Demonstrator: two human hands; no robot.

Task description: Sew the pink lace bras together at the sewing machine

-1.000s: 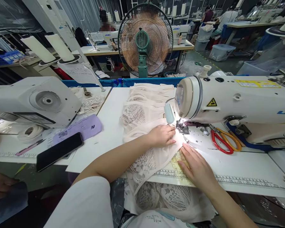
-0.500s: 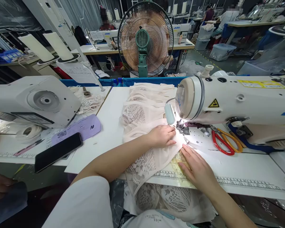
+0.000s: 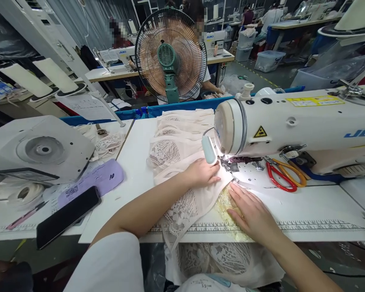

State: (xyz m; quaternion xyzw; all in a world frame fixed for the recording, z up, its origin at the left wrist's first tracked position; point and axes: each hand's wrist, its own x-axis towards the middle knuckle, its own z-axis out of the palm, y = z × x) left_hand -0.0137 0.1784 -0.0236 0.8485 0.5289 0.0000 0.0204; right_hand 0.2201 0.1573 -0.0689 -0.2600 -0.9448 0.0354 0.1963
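My left hand (image 3: 202, 173) lies palm down on a pale cream lace bra piece (image 3: 184, 209), fingertips just left of the presser foot (image 3: 229, 165). My right hand (image 3: 252, 207) rests with outstretched fingers at the fabric's right edge, over a shiny yellow patch (image 3: 225, 205) on the table. Both hands press from above; neither wraps round anything. The cloth runs up to the lit needle area of a white sewing machine (image 3: 267, 121), where the needle itself is hard to see. Part of the piece hangs over the front edge.
Scissors with red and orange handles (image 3: 273, 180) lie right of the needle area. More lace pieces (image 3: 167, 150) are piled behind my left hand. A phone (image 3: 68, 217) and purple card (image 3: 111, 176) lie left. A fan (image 3: 167, 56) stands behind; another person's hand (image 3: 0, 271) shows lower left.
The camera view has turned slightly, shifting the surroundings. Both hands stay almost in place on the fabric. A person's arm now shows behind the fan.
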